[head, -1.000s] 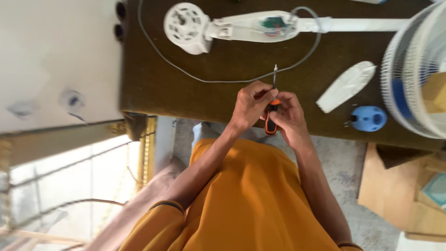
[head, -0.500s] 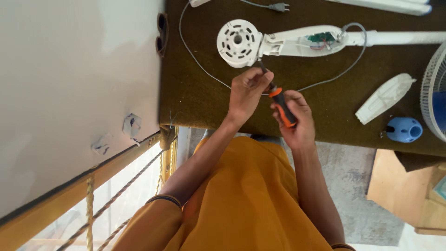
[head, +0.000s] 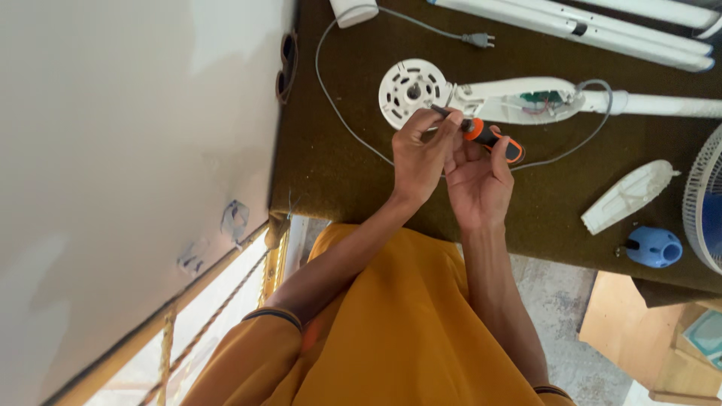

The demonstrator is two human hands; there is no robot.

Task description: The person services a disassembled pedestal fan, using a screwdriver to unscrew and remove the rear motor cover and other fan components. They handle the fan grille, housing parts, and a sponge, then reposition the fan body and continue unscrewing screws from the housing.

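My right hand (head: 475, 180) grips an orange-and-black screwdriver (head: 492, 137) by its handle. My left hand (head: 420, 154) pinches the metal shaft near the tip. The tip points at the edge of a white round fan housing (head: 410, 92) lying on the brown table (head: 331, 177). A white fan neck (head: 519, 101) with exposed wires and a green board joins that housing. Both hands hover just in front of the housing, above the table.
A grey cord (head: 340, 113) with a plug (head: 477, 39) loops across the table. A white cover piece (head: 628, 197), a blue knob (head: 653, 246) and a fan grille (head: 707, 203) lie at the right. White poles (head: 571, 21) lie at the back. A white wall (head: 128, 113) is left.
Both hands have moved up toward the round housing. The screwdriver has swung from upright to lying sideways, its tip now at the housing, with my left fingers on the shaft.
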